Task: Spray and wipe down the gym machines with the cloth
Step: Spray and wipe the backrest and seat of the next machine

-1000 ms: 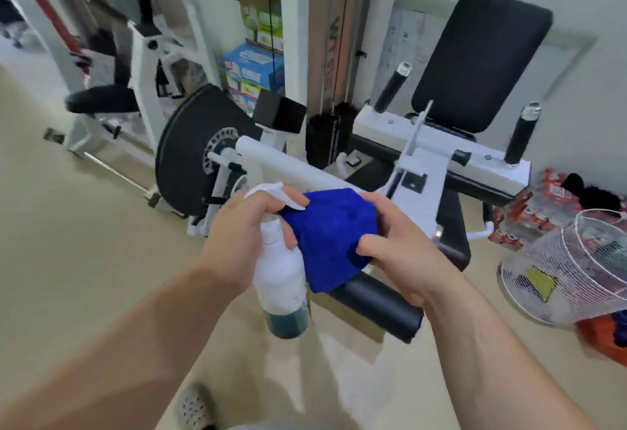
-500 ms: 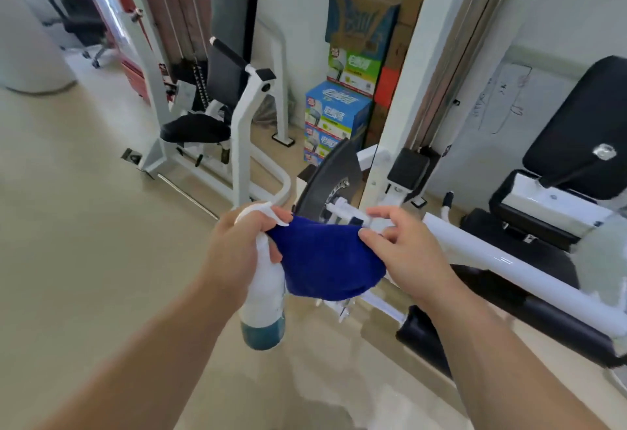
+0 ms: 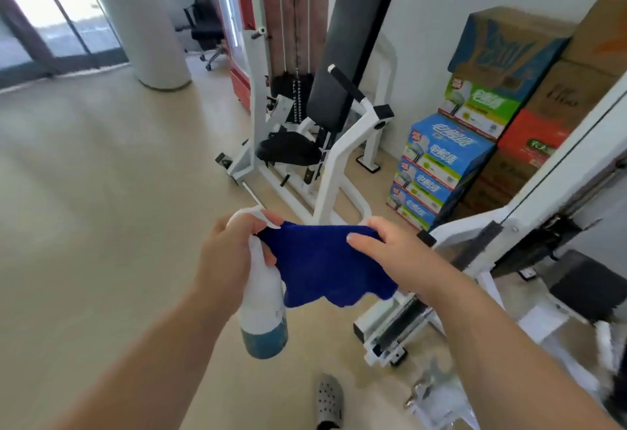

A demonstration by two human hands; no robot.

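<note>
Your left hand (image 3: 225, 253) was wrapped tightly around the neck of a white plastic spray bottle with blue-green liquid in its base (image 3: 263, 314), which hung upright below your fist, the nozzle pointing toward 3 o'clock. The same hand's fingertips (image 3: 269, 258) also pinched one corner of the deep blue square microfibre cloth (image 3: 327, 268). Your right hand (image 3: 390, 246) pinched the cloth's opposite top corner between thumb and fingers, so the cloth was stretched between both hands and drooped below them at the centre of view.

At 12 o'clock beyond the cloth stood a white-framed gym machine with a long black back pad and black seat (image 3: 305, 131), well apart from your hands. At 3 o'clock, a second white-framed machine with a slanted upright post (image 3: 529, 205) lay just beside your right forearm. Stacked cardboard boxes in blue, green and brown (image 3: 475, 131) sat against the wall at 2 o'clock. A grey perforated clog (image 3: 329, 399) showed on the beige floor at 6 o'clock.
</note>
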